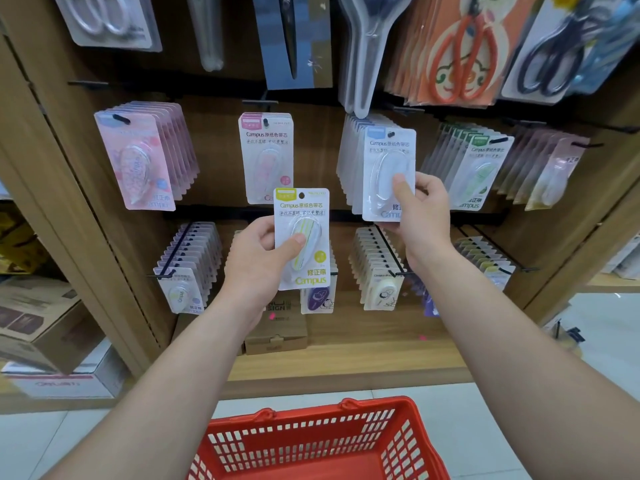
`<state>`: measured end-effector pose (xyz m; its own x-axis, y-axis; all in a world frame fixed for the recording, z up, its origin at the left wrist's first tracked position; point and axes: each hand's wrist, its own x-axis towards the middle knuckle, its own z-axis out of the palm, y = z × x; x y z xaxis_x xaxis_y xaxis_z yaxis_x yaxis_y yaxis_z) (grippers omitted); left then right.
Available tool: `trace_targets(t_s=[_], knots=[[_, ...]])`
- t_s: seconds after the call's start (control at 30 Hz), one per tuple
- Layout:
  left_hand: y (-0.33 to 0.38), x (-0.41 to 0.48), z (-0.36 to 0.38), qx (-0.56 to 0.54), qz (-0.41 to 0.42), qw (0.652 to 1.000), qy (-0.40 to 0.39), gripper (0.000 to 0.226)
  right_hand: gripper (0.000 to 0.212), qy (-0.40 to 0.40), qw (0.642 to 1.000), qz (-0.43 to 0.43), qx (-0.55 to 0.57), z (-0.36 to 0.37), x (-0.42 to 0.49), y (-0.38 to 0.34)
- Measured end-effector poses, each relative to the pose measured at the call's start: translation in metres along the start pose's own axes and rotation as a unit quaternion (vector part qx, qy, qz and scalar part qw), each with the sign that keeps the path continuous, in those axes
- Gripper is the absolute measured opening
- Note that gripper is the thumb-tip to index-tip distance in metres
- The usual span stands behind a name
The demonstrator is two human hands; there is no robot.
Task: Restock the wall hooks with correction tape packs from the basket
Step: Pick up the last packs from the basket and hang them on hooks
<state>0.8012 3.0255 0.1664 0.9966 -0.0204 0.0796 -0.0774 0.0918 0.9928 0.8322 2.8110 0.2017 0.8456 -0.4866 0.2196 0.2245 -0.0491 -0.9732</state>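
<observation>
My left hand holds a yellow-green correction tape pack upright in front of the wall, thumb on its blister. My right hand grips the lower right of a blue-labelled pack at the front of a full hook row, its hole on the hook tip. To the left hangs a pink-labelled pack with few behind it. The red basket stands on the floor below my arms, and what shows of its inside holds no packs.
More hooks carry pink packs at left, green packs at right, and a lower row of small tape packs. Scissors packs hang above. Cardboard boxes sit at lower left, a small box on the base shelf.
</observation>
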Motion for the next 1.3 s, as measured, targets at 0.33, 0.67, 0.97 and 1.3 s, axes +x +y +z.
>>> trace_targets(t_s=[0.33, 0.67, 0.97, 1.3], knots=[[-0.003, 0.001, 0.003, 0.007, 0.012, 1.0, 0.001, 0.027, 0.028, 0.008, 0.998, 0.051, -0.035, 0.015, 0.018, 0.009], [-0.002, 0.0, 0.001, 0.006, 0.017, 1.0, 0.007, 0.027, 0.05, 0.019, 0.985, 0.144, -0.09, 0.017, 0.027, 0.024], [-0.016, -0.014, -0.014, 0.058, -0.019, 0.998, 0.002, 0.02, 0.023, -0.141, 0.952, 0.074, -0.261, -0.019, -0.042, 0.051], [-0.066, -0.05, 0.032, 0.161, -0.078, 0.983, -0.036, 0.019, 0.019, -0.304, 0.829, 0.021, -0.469, -0.1, -0.066, 0.081]])
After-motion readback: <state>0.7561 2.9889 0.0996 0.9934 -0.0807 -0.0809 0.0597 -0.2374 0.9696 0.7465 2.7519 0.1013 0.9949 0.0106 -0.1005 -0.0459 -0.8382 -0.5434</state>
